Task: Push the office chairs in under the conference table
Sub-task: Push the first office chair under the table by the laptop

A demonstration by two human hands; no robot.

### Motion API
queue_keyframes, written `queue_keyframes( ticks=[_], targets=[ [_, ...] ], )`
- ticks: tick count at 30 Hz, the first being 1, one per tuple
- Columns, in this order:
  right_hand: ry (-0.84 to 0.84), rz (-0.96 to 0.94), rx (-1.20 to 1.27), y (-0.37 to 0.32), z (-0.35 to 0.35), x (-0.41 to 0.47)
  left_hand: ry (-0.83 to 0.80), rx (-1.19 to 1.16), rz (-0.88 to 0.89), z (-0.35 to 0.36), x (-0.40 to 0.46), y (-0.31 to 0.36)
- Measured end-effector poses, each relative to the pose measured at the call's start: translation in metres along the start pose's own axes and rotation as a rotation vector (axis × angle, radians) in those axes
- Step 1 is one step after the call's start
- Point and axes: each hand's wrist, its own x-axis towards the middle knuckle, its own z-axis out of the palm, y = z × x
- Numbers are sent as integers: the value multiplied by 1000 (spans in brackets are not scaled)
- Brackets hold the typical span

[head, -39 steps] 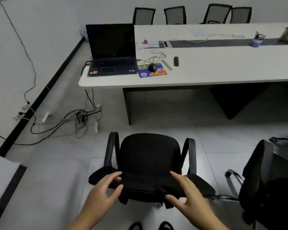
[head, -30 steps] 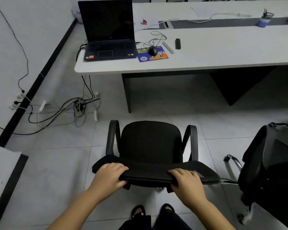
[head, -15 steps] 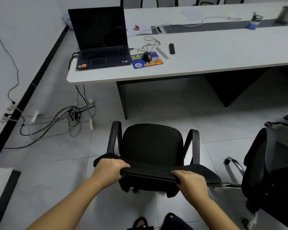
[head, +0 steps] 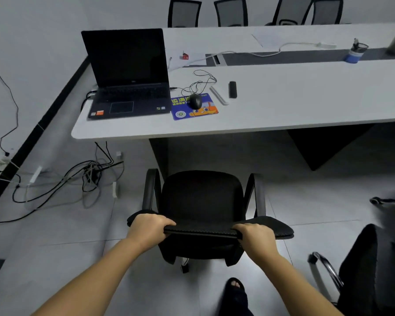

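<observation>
A black office chair (head: 202, 199) with two armrests stands in front of me, its seat facing the white conference table (head: 294, 110). My left hand (head: 149, 226) is closed over the left part of the backrest's top edge. My right hand (head: 254, 237) is closed over the right part of the same edge. The chair's front sits close to the table's dark left leg panel (head: 159, 153), still outside the tabletop's edge. A second black chair (head: 360, 277) stands at the lower right, partly cut off.
An open laptop (head: 128, 76), a mouse on a blue pad (head: 194, 108) and small items lie on the table. Loose cables and power strips (head: 78, 181) spread over the tiled floor at left. Several mesh chairs (head: 230, 12) line the far side. A chair base (head: 390, 201) shows at right.
My hands went from hovering open over the backrest to gripping its top edge. The chair has since rolled forward toward the table, and my arms have stretched out.
</observation>
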Motion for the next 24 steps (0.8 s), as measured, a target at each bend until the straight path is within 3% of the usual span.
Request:
queue_keyframes(
  ticks=[11, 20, 24],
  targets=[
    [34, -83, -32, 63, -24, 107, 41, -5, -5, 2, 112, -2],
    [-4, -58, -113, 82, -35, 172, -38, 18, 46, 14, 183, -31],
    [66, -46, -156, 100, -46, 211, -77, 92, 60, 10, 229, -37]
  ],
)
